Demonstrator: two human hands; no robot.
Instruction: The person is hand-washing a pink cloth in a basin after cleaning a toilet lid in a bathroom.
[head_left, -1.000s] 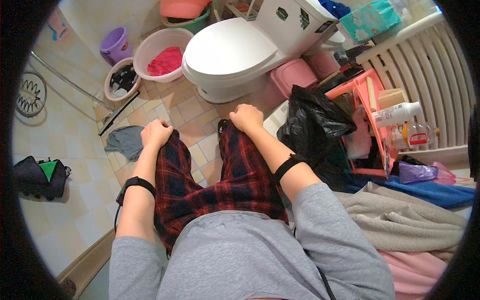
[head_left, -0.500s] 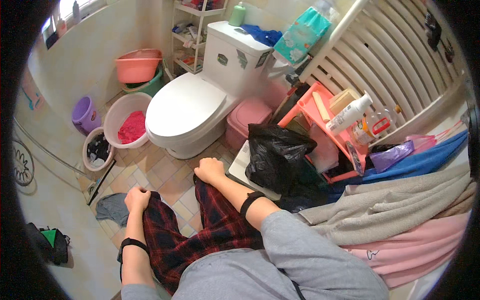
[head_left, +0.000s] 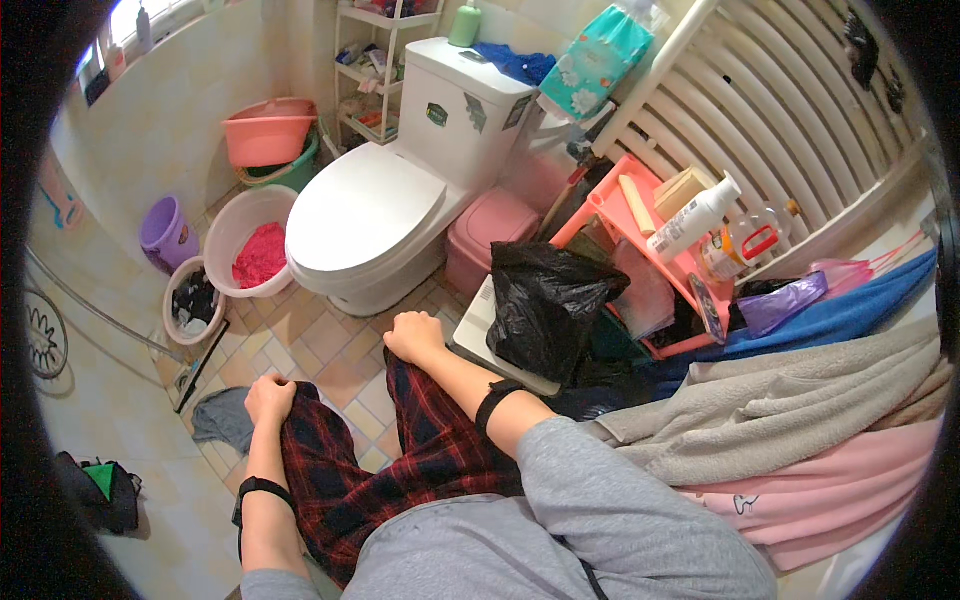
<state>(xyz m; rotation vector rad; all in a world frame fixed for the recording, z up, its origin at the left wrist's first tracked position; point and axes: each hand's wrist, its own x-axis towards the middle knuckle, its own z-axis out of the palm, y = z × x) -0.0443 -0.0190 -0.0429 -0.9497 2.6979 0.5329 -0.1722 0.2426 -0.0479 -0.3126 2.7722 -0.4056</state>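
Observation:
My left hand (head_left: 270,400) rests closed on my left knee, the fingers curled into a fist and nothing showing in them. On my right knee lies my right hand (head_left: 414,338), likewise curled into a fist with nothing visible in it. Under both hands are dark red plaid trousers (head_left: 340,490). A grey cloth (head_left: 224,420) lies on the floor just left of my left hand. To the right of my right hand is a black plastic bag (head_left: 550,305) on a white flat box (head_left: 482,327).
Ahead stands a white toilet (head_left: 365,210) with its lid down. Left of it are a pink-white basin (head_left: 225,225) holding red cloth, a purple bucket (head_left: 168,235) and a small laundry basin (head_left: 172,322). On the right are a pink plastic rack (head_left: 625,205), towels (head_left: 770,400) and a radiator (head_left: 760,110).
The view has shifted slightly, so the surroundings sit a little differently in the picture. Both hands stay on the knees in the same pose.

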